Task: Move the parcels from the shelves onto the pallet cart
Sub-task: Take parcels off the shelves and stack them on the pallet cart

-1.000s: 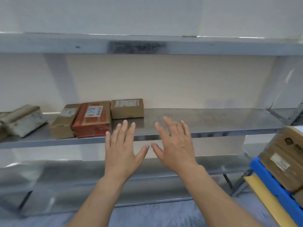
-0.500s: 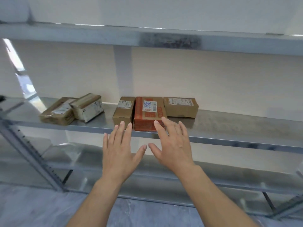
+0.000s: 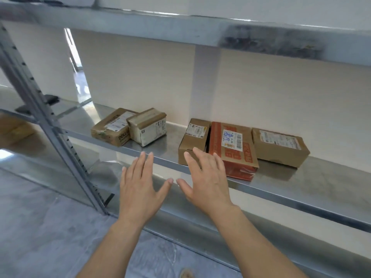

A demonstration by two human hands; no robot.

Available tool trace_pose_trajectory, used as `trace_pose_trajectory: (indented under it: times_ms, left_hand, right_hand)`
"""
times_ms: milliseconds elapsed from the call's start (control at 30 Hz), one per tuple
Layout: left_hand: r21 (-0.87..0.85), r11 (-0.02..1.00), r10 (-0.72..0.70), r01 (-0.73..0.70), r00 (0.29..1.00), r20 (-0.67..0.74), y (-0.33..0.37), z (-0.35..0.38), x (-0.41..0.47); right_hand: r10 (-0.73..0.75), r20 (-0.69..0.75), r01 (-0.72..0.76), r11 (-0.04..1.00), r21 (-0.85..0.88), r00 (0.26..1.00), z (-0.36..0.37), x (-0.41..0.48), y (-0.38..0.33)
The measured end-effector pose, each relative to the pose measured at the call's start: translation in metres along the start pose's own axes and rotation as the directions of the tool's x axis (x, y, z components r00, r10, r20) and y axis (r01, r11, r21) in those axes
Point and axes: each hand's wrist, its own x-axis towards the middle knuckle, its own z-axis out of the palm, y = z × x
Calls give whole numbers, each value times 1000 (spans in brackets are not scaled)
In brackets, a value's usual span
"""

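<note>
Left hand (image 3: pixel 140 189) and right hand (image 3: pixel 206 183) reach out empty, fingers spread

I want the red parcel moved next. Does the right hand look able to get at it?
Probably yes: the open right hand hovers just before the red parcel, which lies at the shelf edge with nothing on top. A brown box sits alongside.

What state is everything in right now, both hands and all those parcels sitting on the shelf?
Left hand, open, fingers spread, holding nothing.
Right hand, open, holding nothing; whether it touches a parcel is unclear.
Narrow brown parcel, closed, on the shelf, partly hidden by fingers.
Red parcel, closed, labelled, on the shelf.
Right brown parcel, closed, on the shelf.
Pale taped parcel, closed, on the shelf.
Left brown parcel, closed, on the shelf.
</note>
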Motion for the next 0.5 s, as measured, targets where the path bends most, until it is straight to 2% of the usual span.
trace_pose_trajectory:
  times_ms: [200, 400, 500]
  left_hand:
    - [-16, 992, -126, 126, 992, -8, -24, -3, 71]
    - [-74, 968, -239, 239, 971, -3, -44, 6, 135]
    - [-117, 943, -311, 312, 950, 29, -48, 12, 157]
  right_hand:
    - [-70, 37, 68, 995, 68, 997, 27, 85, -3]
    - [-119, 192, 95, 987, 132, 974, 49, 155, 9]
    - [-113, 257, 61, 978, 201, 960, 67, 184, 14]
